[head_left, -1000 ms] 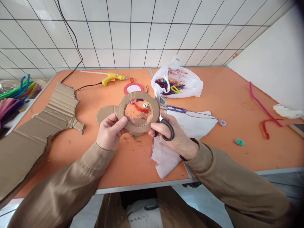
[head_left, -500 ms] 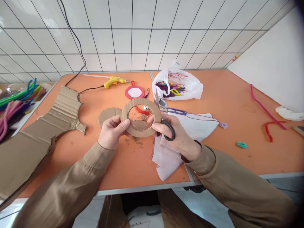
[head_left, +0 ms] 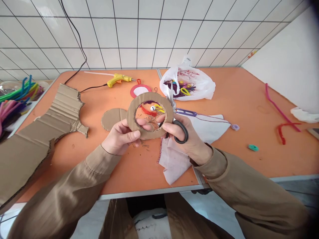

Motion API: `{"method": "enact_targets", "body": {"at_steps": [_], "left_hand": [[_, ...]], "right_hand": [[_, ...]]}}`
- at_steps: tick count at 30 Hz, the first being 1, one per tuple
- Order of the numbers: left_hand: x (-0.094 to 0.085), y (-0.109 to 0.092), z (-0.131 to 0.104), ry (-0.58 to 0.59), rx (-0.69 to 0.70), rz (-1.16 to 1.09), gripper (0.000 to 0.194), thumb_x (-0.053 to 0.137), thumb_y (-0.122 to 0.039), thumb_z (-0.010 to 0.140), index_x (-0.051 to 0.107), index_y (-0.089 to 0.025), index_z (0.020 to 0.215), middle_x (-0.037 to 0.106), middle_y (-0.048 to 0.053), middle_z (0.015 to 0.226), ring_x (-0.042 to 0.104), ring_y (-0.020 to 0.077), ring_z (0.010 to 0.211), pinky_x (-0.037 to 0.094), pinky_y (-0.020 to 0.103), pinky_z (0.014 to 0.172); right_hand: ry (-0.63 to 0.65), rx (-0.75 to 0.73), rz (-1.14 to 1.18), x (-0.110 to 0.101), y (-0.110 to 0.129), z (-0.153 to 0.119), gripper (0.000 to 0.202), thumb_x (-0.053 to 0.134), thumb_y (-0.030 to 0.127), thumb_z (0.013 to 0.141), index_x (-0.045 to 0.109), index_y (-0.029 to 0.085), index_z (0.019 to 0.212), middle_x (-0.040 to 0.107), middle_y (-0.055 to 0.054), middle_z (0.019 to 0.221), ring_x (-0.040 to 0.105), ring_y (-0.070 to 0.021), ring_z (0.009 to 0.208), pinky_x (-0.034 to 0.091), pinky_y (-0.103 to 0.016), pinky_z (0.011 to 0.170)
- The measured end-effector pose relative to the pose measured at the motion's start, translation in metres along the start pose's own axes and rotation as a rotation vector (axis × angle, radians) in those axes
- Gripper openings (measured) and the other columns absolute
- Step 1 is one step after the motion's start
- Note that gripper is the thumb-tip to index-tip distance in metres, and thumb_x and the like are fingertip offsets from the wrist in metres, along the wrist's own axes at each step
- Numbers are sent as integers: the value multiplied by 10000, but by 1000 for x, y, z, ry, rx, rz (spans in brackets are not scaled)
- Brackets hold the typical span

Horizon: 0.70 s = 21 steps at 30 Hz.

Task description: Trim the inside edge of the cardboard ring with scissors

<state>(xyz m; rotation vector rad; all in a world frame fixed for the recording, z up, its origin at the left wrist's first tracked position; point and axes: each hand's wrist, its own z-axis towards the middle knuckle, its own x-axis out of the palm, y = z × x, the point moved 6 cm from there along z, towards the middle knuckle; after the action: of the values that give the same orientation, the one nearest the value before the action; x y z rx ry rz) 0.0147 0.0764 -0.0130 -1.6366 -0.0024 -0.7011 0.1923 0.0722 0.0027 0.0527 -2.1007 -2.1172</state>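
A brown cardboard ring [head_left: 150, 97] is held up above the table between both hands. My left hand [head_left: 122, 136] pinches its lower left edge, thumb on the front and fingers behind, some showing through the hole. At its lower right edge my right hand [head_left: 186, 134] grips the ring with thumb and fingers. Black-handled scissors [head_left: 181, 132] hang on that same hand, their blades pointing up behind the ring's right side. Through the ring show red threads and a small white bead. A cardboard disc [head_left: 113, 119] lies on the table at the left of the ring.
Torn cardboard [head_left: 32, 139] covers the table's left. Behind are a yellow glue gun [head_left: 118, 79], a red-rimmed disc [head_left: 140, 90] and a white plastic bag [head_left: 199, 83]. White cloth [head_left: 209, 129], a purple tool [head_left: 185, 112] and red pipe cleaners [head_left: 281, 134] lie rightward.
The ring has come up nearer to the camera and looks larger. More of my left fingers shows through its hole. The whole view has tilted slightly downward.
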Motion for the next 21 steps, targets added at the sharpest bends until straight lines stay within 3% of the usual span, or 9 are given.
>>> {"method": "enact_targets", "body": {"at_steps": [5, 15, 21], "left_hand": [[-3, 1, 1, -28, -23, 1, 297, 925, -283, 680, 801, -192, 933, 815, 90, 938, 749, 177, 745, 599, 206, 536], [-9, 7, 3, -106, -112, -38, 249, 952, -281, 646, 779, -157, 777, 771, 33, 702, 728, 132, 604, 603, 194, 557], [-4, -6, 0, -115, 25, -31, 311, 934, -334, 674, 752, -170, 867, 766, 29, 732, 706, 129, 561, 599, 212, 535]], "right_hand": [[-16, -13, -7, 0, 3, -1, 195, 751, 380, 697, 670, 226, 786, 584, 39, 649, 566, -126, 570, 489, -277, 547], [-17, -140, -82, -3, 7, -2, 244, 809, 430, 730, 685, 236, 811, 547, 42, 643, 495, -122, 582, 435, -287, 559], [209, -249, -25, 2, 10, -3, 230, 681, 507, 890, 717, 287, 950, 670, -12, 832, 607, -190, 736, 509, -341, 673]]}}
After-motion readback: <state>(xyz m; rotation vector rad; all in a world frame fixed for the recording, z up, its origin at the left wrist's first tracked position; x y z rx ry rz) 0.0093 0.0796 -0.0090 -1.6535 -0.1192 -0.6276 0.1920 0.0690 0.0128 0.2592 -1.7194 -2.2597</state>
